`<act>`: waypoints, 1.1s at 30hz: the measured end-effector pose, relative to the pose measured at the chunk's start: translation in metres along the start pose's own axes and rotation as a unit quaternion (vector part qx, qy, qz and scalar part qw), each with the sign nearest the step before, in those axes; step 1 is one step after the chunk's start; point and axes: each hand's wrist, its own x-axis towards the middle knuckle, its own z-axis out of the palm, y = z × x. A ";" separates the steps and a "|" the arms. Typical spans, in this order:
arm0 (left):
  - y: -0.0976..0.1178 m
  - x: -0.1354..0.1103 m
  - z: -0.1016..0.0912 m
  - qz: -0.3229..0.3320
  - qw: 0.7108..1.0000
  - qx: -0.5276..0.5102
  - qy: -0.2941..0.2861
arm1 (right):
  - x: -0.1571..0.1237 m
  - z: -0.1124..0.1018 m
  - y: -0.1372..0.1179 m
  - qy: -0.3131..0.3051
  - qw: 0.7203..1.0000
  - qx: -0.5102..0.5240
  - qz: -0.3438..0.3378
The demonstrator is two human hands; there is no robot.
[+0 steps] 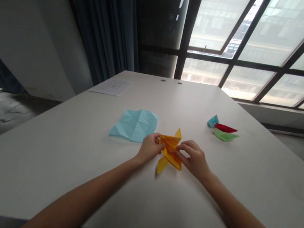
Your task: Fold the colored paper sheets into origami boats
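Observation:
A partly folded orange-yellow paper (171, 151) lies on the white table (73, 163), a little right of the middle. My left hand (150, 147) pinches its left edge with closed fingers. My right hand (193, 158) grips its right side, fingers curled over the folds. One pointed flap sticks up at the top and another hangs toward me at the bottom. Both forearms reach in from the near edge.
A creased light-blue sheet (135, 124) lies flat just left of my hands. Three small folded pieces sit at the right: teal (213, 121), red (225, 128), green (225, 135). A white printed sheet (111, 87) rests at the far left. Windows stand behind the table.

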 end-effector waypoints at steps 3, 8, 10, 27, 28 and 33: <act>0.000 -0.002 -0.003 0.031 0.998 0.044 0.016 | -0.002 -0.001 -0.007 -0.018 0.999 -0.005 -0.029; -0.004 0.002 -0.004 0.021 0.999 0.032 0.023 | -0.003 -0.002 -0.011 0.031 0.996 0.005 0.079; -0.008 0.005 -0.002 0.000 1.000 0.006 0.015 | -0.002 -0.002 -0.010 0.057 0.990 0.019 0.126; 0.015 -0.008 -0.010 0.410 0.796 0.441 -0.066 | -0.001 0.000 0.003 0.049 0.988 -0.047 0.138; 0.014 -0.008 -0.010 0.406 0.799 0.438 -0.073 | -0.001 0.000 0.003 0.052 0.987 -0.042 0.145; 0.009 -0.012 -0.007 0.379 0.844 0.379 -0.017 | 0.000 0.003 0.007 0.073 0.982 -0.014 0.172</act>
